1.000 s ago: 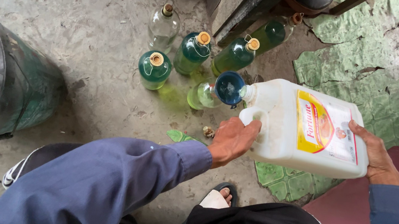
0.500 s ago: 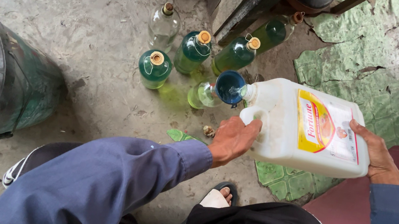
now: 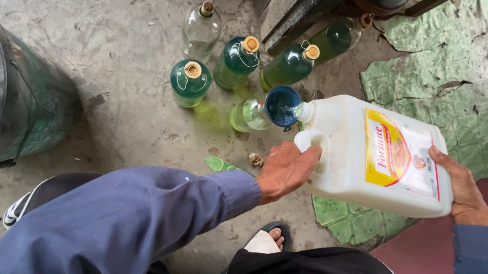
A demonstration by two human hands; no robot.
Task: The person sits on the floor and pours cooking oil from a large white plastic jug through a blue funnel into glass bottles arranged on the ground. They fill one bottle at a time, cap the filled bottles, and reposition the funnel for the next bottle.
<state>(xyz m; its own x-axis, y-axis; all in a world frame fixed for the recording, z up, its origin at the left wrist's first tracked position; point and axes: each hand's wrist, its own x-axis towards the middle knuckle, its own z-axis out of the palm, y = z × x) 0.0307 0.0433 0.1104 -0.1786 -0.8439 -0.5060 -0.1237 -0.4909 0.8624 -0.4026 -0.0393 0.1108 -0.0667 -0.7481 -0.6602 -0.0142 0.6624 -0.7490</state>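
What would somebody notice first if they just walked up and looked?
Probably the big white jug, tipped sideways in the middle, with the left hand on its handle and the right hand at its base. Its spout meets a blue funnel sitting in a bottle. Behind stand corked bottles of green liquid.

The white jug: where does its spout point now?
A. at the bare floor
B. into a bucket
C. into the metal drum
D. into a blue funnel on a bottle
D: the white jug, held tilted by the left hand and right hand, has its spout at the blue funnel on a bottle.
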